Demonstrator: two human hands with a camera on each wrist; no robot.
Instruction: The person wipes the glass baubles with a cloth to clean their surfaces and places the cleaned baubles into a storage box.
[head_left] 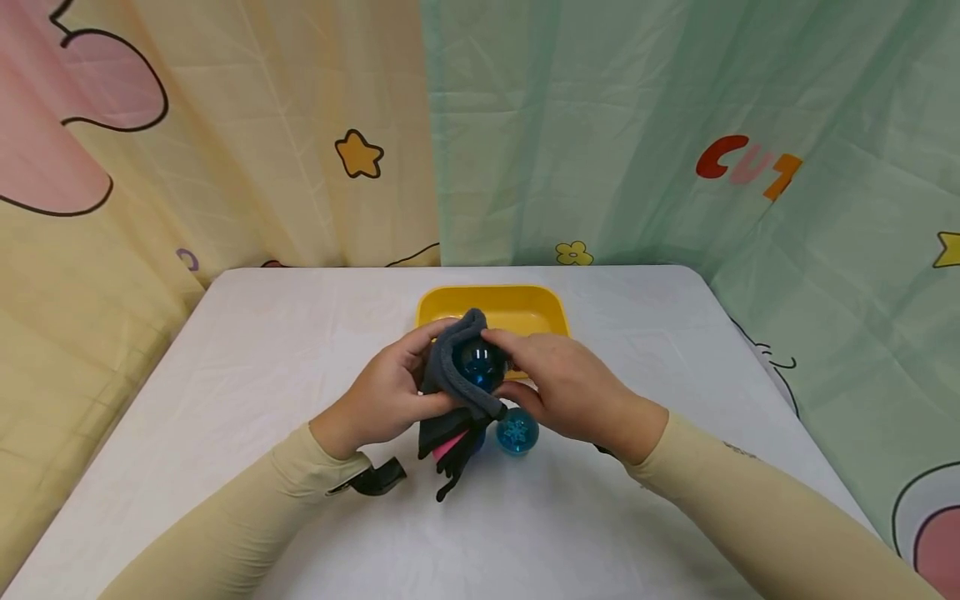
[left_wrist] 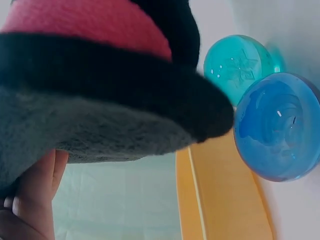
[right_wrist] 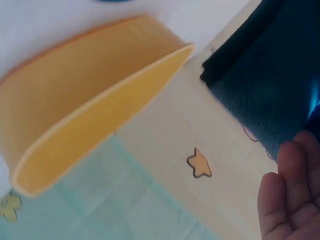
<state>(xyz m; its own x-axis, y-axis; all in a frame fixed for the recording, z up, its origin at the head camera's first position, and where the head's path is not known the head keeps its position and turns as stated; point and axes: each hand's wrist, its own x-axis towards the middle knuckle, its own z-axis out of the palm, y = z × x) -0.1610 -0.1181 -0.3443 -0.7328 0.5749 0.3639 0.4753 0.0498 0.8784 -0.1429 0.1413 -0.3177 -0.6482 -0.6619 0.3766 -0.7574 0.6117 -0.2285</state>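
My left hand grips a soft dark grey fabric pouch with black edging, a pink part and black strips that hang below. A shiny dark blue see-through ball sits in the pouch's mouth. My right hand holds that ball from the right, with fingers above and thumb below. Under the hands, a teal ball with a snowflake pattern lies on the table. Beside it is a clear blue ball, mostly hidden by the pouch in the head view.
A yellow tray stands just behind the hands on the white table. Printed curtains hang along the back and sides. A black strap piece is at the left wrist.
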